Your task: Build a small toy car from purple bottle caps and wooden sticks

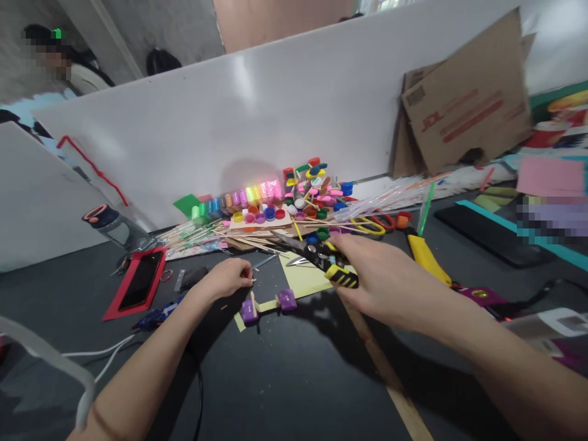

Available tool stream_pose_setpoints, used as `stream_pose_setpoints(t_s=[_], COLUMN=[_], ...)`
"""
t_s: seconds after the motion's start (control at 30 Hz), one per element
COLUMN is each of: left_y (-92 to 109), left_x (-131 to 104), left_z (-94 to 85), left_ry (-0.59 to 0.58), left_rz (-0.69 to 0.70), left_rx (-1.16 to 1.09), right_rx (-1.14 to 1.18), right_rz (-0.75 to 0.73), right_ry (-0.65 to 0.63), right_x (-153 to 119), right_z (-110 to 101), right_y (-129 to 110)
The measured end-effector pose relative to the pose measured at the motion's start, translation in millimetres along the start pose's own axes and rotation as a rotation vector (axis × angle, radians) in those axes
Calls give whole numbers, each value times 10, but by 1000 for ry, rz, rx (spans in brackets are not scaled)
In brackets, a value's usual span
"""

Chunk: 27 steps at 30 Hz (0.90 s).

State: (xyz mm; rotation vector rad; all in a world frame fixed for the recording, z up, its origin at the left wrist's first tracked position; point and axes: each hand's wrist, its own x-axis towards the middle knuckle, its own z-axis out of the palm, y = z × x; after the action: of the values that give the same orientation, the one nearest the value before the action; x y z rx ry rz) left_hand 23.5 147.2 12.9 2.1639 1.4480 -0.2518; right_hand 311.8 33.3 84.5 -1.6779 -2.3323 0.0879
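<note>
My right hand (362,269) is closed around black-and-yellow pliers (337,271), their jaws pointing up and left above a pale yellow sheet (303,278). My left hand (232,277) is pinched shut near the sheet's left side. A tiny pale bit shows at its fingertips, too small to name. Just in front of the hands lie two purple blocks (287,300), joined by a thin yellow strip (267,305). A short wooden stick (253,304) stands up at the left block. Scissors (296,261) lie on the sheet, partly behind the pliers.
Paint pots (269,213), bundled wooden sticks (248,236) and coloured clay packs (239,197) crowd the back. A phone (141,280) on red card and a bottle (114,228) are left. A yellow utility knife (428,260), a black phone (489,233) and cardboard (468,101) are right.
</note>
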Motion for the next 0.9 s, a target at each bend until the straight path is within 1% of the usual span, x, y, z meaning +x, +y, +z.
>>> stream_pose_setpoints(t_s=[0.03, 0.1, 0.17, 0.27, 0.33, 0.43, 0.53, 0.63, 0.7, 0.77, 0.8, 0.83, 0.9], left_y=[-25, -73, -107, -101, -50, 86, 259, 426, 518, 590, 621, 648, 699], left_x=[-19, -87, -185, -348, -451, -594, -733, -860, -925, -969, -985, -998, -1024], left_z=[-8, -16, -10, 30, 72, 143, 218, 295, 344, 391, 412, 433, 467], left_ry=[29, 105, 192, 314, 380, 439, 453, 462, 492, 535, 558, 579, 612], left_rz=[3, 14, 37, 86, 106, 117, 127, 151, 176, 208, 224, 238, 257], left_rx=[-47, -158, -298, -552, -719, -929, -1085, -1192, -1242, -1278, -1291, -1303, -1323], right_rx=[-62, -142, -153, -175, -177, -148, -135, -129, -109, -72, -47, -17, 59], right_rz=[45, 97, 120, 119, 95, 31, 20, 33, 44, 52, 55, 56, 50], right_ry=[-80, -201, -275, -316, -321, -302, -272, -261, -269, -273, -270, -263, -233], right_x=[-51, -187, -349, -543, -577, -432, -100, 261, 430, 515, 526, 520, 460], right_z=[65, 219, 369, 502, 503, 426, 412, 562, 704, 806, 825, 819, 732], right_y=[22, 74, 121, 157, 156, 129, 88, 72, 85, 108, 117, 120, 93])
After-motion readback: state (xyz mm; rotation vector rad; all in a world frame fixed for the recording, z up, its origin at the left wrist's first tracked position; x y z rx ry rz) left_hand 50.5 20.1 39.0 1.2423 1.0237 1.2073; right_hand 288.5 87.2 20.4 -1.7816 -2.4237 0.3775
